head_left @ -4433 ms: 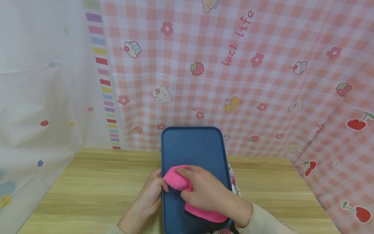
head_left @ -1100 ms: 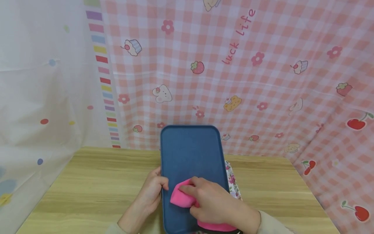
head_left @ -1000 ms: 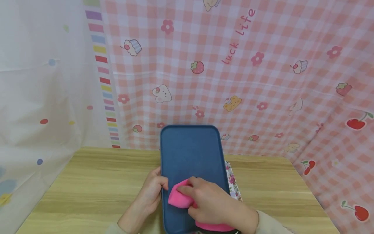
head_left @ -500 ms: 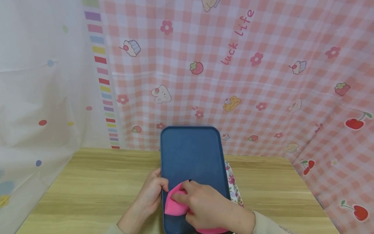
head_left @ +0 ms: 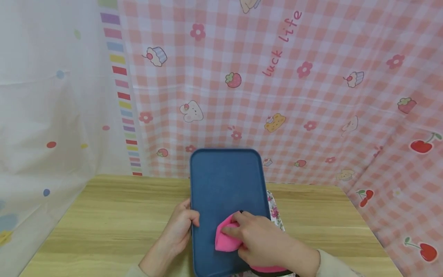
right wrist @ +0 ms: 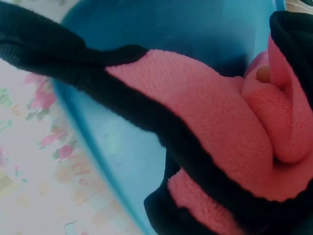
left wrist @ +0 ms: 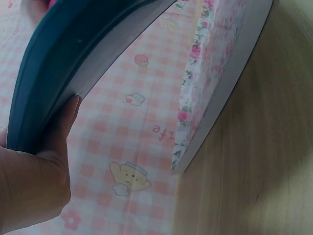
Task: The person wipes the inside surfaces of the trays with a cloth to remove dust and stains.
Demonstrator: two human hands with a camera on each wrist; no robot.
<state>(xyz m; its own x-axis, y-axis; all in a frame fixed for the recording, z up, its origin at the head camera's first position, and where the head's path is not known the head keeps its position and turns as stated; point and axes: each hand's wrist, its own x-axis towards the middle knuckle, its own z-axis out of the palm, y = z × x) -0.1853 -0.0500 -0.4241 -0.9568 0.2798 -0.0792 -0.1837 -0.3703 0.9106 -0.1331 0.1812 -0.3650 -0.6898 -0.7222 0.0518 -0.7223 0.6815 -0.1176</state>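
Observation:
A dark blue rectangular tray (head_left: 226,181) is held tilted up above the table in the head view. My left hand (head_left: 177,227) grips its left rim, thumb over the front face. In the left wrist view, fingers of that hand (left wrist: 34,186) wrap the tray's edge (left wrist: 54,63). Bunched in my right hand (head_left: 261,238) is a pink cloth (head_left: 226,236) with black edging, against the lower part of the tray's face. The right wrist view shows the cloth (right wrist: 210,117) folded, with only a fingertip (right wrist: 263,74) visible among its folds.
Behind the blue tray, a flower-patterned tray (head_left: 275,213) shows along the right side; its raised edge appears in the left wrist view (left wrist: 210,83). Wood-grain table (head_left: 121,223) lies beneath. A pink checked curtain (head_left: 221,104) hangs at the back, a white one (head_left: 52,107) at left.
Over the last half second my right hand has slid the cloth rightward across the tray. Compared with the earliest frame, it is lower on the face. My left hand keeps its hold on the rim.

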